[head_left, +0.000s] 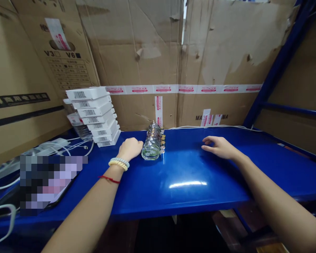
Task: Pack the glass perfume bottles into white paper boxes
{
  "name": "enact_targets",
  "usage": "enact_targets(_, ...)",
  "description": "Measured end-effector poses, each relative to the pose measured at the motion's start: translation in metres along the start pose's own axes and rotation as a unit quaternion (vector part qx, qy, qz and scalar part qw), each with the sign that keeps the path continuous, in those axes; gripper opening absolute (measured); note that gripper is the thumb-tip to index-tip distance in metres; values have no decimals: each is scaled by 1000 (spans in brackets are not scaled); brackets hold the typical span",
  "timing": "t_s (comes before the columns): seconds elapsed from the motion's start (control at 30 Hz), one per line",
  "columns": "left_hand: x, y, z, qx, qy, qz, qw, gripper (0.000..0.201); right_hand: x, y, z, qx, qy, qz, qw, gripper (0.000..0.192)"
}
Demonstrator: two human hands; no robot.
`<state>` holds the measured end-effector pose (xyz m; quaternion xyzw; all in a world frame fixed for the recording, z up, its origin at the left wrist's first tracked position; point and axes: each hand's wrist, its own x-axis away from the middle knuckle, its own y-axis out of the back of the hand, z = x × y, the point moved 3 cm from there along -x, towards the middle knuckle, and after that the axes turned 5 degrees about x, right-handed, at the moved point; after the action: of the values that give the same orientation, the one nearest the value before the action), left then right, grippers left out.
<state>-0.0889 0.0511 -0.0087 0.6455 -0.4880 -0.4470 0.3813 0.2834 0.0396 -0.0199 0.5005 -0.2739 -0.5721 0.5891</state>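
Right of the row of glass bottles [153, 144] the blue table [189, 175] lies bare, open to passage up to the cardboard wall [200, 52] behind; left of the bottles, a leaning stack of white boxes [94, 116] and cables [68, 146] block the way

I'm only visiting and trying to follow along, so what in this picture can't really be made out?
- Row of clear glass bottles, head view: they overlap one behind another, so their number is unclear.
- Left hand: fist seen from behind, so any touch on the bottles is hidden.
- Phone: screen blurred out.
- Stack of white boxes: barcode labels too small to read.
- Right hand: whether its fingertips touch the blue shelf is uncertain.
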Motion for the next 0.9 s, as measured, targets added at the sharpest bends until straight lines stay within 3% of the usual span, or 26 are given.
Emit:
enact_targets(0.13,6,11,-3,62,-6,-42,997,35,-1,4,-8,-3,-33,-16,999,40)
enact_targets(0.3,9,29,-1,146,-58,-198,968,35,3,0,-6,-7,-38,0,999,40)
enact_targets(0.37,8,32,3,183,-63,-235,953,34,3,-3,-4,-10,-28,12,999,39)
enact_targets(0.53,1,31,15,228,-47,-250,940,30,4,-10,11,-6,38,47,998,36)
enact_targets(0.7,-2,25,21,249,30,-245,936,20,16,-10,37,20,142,86,986,34)
enact_targets(0.9,-4,22,27,245,72,-222,941,25,32,-4,61,11,174,121,977,42)
